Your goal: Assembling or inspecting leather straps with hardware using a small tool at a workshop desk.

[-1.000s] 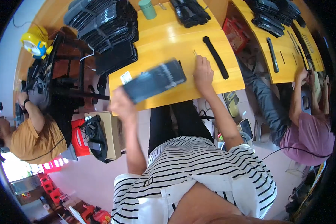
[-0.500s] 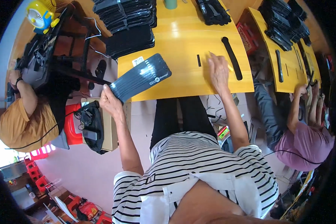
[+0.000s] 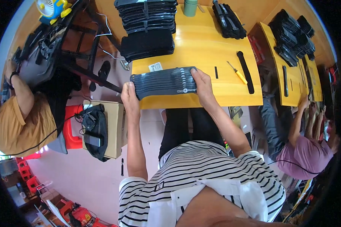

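Yellow wooden table [image 3: 201,45] | ribbed glossy black panel [image 3: 163,81] | left hand [image 3: 129,99], right hand [image 3: 202,85] gripping

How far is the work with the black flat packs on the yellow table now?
Looks done: a tall stack of black flat packs at the table's far left. In hand: the left hand and right hand grip one long black ribbed pack at its ends. Left: a loose black strip and a yellow-handled screwdriver.

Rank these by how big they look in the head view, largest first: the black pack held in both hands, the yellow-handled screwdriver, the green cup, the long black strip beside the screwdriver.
1. black pack, clearly largest.
2. long black strip.
3 and 4. green cup and yellow-handled screwdriver look alike in size; the cup sits farther off and is cut by the rim, so no ranking.
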{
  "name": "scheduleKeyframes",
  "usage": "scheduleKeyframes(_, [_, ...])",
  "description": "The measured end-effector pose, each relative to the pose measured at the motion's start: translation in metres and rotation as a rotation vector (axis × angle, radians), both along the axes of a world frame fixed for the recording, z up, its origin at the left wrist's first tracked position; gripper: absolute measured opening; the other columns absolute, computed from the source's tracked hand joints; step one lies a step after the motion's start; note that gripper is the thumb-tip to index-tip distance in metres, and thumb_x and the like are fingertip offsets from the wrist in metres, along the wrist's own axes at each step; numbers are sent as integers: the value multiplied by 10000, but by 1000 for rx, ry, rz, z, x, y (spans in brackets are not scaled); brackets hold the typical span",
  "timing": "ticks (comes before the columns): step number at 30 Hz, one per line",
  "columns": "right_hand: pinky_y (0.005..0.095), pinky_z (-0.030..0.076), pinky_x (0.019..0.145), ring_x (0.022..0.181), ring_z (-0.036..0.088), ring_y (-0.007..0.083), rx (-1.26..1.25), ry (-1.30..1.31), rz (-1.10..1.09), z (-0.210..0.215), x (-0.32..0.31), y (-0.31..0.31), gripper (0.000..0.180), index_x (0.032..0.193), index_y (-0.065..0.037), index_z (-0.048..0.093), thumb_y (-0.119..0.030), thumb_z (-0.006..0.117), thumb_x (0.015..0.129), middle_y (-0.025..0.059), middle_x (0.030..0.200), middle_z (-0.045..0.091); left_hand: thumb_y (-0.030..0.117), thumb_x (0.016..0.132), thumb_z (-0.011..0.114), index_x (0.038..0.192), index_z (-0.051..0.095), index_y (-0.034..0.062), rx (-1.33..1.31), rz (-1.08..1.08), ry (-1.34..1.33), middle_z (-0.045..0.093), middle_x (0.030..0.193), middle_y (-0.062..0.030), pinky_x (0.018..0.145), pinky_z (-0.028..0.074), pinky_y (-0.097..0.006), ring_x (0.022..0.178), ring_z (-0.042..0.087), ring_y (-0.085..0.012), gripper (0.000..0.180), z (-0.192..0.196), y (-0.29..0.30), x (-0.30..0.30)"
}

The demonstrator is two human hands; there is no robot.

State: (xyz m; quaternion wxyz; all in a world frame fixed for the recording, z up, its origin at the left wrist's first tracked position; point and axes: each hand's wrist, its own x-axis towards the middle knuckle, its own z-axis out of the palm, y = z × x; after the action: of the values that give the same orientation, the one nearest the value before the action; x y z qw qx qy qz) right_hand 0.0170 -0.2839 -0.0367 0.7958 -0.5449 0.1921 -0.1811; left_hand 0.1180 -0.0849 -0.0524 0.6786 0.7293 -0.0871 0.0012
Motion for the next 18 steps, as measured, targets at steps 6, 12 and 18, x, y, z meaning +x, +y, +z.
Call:
scheduleKeyframes(6, [197, 406, 565, 621, 488, 35, -146, 32, -58, -17, 38, -13, 244, 837, -7, 587, -221, 492, 905, -23, 701, 561, 169, 911, 448, 741, 455, -22, 101, 67, -171, 371, 639, -7, 558, 327, -248, 631, 337, -79, 256, 2, -9, 31])
scheduleKeyframes(12, [357, 408, 547, 561, 520, 209, -723, 93, -269, -14, 128, -44, 285, 769, -13, 579, -296, 611, 781, 92, 567, 519, 209, 870, 514, 739, 504, -42, 293, 127, -349, 466, 593, -92, 549, 367, -312, 567, 418, -141, 283, 25, -21, 113])
scheduleKeyframes(18, [413, 415, 597, 649, 556, 314, -911, 249, -358, -15, 186, -49, 272, 732, -22, 574, -289, 615, 766, 129, 622, 561, 310, 810, 567, 803, 627, 34, 566, 246, -244, 623, 728, -174, 662, 441, -427, 735, 601, -353, 282, 15, -38, 180])
